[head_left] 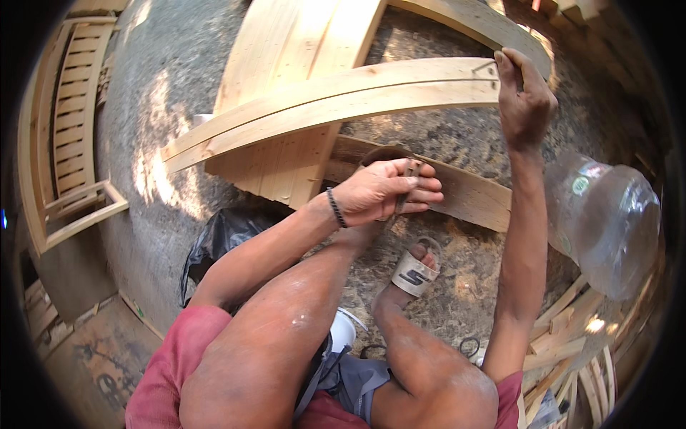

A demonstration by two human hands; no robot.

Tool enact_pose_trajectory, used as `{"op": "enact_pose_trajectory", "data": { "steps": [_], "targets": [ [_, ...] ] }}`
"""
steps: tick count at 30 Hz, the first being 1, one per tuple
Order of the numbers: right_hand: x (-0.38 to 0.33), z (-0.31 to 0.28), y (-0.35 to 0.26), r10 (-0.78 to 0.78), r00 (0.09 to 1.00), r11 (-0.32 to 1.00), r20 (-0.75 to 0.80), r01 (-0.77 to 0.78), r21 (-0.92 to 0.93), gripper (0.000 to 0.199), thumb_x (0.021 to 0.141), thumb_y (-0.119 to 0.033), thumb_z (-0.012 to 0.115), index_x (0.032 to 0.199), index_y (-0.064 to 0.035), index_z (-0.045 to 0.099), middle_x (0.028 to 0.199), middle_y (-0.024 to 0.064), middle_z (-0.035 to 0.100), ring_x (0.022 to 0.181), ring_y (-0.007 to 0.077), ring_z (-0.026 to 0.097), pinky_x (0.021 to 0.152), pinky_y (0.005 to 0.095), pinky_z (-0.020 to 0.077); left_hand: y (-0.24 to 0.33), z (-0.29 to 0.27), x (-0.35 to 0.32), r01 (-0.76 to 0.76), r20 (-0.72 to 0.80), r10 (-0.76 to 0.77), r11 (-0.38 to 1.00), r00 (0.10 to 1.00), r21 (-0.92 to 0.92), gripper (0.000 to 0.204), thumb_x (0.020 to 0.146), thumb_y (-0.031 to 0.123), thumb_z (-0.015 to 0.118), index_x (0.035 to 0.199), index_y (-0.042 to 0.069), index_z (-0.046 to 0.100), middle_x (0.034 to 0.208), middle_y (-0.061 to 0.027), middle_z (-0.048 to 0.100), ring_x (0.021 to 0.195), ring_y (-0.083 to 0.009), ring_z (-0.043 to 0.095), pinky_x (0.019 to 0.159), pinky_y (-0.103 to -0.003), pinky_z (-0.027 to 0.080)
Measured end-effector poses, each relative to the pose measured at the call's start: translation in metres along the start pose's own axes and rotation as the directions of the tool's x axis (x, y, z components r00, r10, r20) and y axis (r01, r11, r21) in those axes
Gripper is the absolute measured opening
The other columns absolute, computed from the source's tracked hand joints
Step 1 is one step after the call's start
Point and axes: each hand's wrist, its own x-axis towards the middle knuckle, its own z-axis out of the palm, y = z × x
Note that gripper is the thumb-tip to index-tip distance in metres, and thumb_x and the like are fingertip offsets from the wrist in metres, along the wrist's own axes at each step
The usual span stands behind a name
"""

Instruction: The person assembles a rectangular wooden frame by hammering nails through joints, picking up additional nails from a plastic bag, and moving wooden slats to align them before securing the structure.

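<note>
My left hand is turned palm up, its thumb and fingers closed on a small dark metal piece with holes; its exact kind is hard to make out. Up at the right, my right hand grips the end of a long pale wooden board, which has a dark line running along its length. Beside those fingers, a thin dark mark or sliver shows on the board's end. The board slants down to the left across a wide panel of joined planks.
Another plank lies on the ground beyond my sandalled foot. A large clear plastic bottle stands at right, above scattered wooden strips. Slatted wooden frames lean at far left. A black plastic bag lies by my left forearm.
</note>
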Motion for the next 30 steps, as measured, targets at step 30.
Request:
{"op": "enact_pose_trajectory", "data": {
  "steps": [30],
  "targets": [
    [-0.350, -0.096, -0.112, 0.347, 0.640, 0.834, 0.686, -0.545, 0.087, 0.042, 0.081, 0.001, 0.067, 0.121, 0.0010, 0.056, 0.104, 0.0162, 0.061, 0.085, 0.0266, 0.060, 0.083, 0.0386, 0.0495, 0.164, -0.183, -0.273, -0.453, -0.335, 0.939, 0.334, 0.080, 0.827, 0.010, 0.095, 0.008, 0.065, 0.104, 0.006, 0.064, 0.099, -0.0043, 0.069, 0.097, -0.0175, 0.069, 0.087, -0.030, 0.058]
  ]
}}
